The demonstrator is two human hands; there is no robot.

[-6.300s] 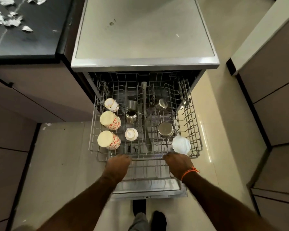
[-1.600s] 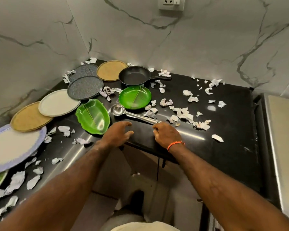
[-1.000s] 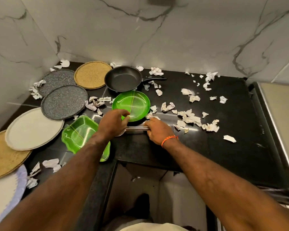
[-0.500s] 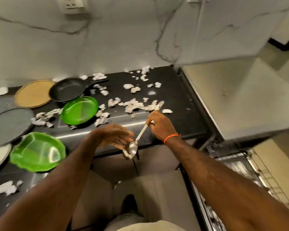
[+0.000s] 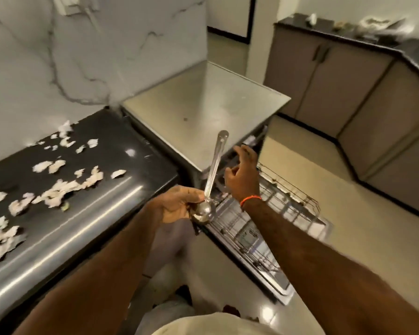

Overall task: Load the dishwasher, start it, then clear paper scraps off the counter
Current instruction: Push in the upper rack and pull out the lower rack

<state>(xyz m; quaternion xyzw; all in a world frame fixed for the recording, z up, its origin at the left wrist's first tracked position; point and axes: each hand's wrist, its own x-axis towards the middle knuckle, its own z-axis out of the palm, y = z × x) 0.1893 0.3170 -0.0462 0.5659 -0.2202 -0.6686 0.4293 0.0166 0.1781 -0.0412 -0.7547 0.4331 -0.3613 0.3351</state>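
counter at the left, dishwasher at the right, hands held between them

paper scraps [image 5: 58, 187] are scattered on the counter [image 5: 111, 204]; the dishwasher [image 5: 203, 105] is set just right of it, its rack [image 5: 288, 204] drawn out in front over the open door [image 5: 264, 269]. a ladle [image 5: 209, 182] is held in the left hand [image 5: 177, 204], before the dishwasher, with the right hand [image 5: 242, 175] just right of its handle, above the rack. cabinets [image 5: 348, 93] are set far right

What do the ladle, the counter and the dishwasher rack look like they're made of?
Ladle: polished metal, likely stainless steel; its bowl and handle shine like a mirror. The left hand holds it at the bowl.
Counter: glossy black stone, perhaps granite; it reflects the light in streaks.
Dishwasher rack: thin wire grid, probably coated metal; blur hides the finish.
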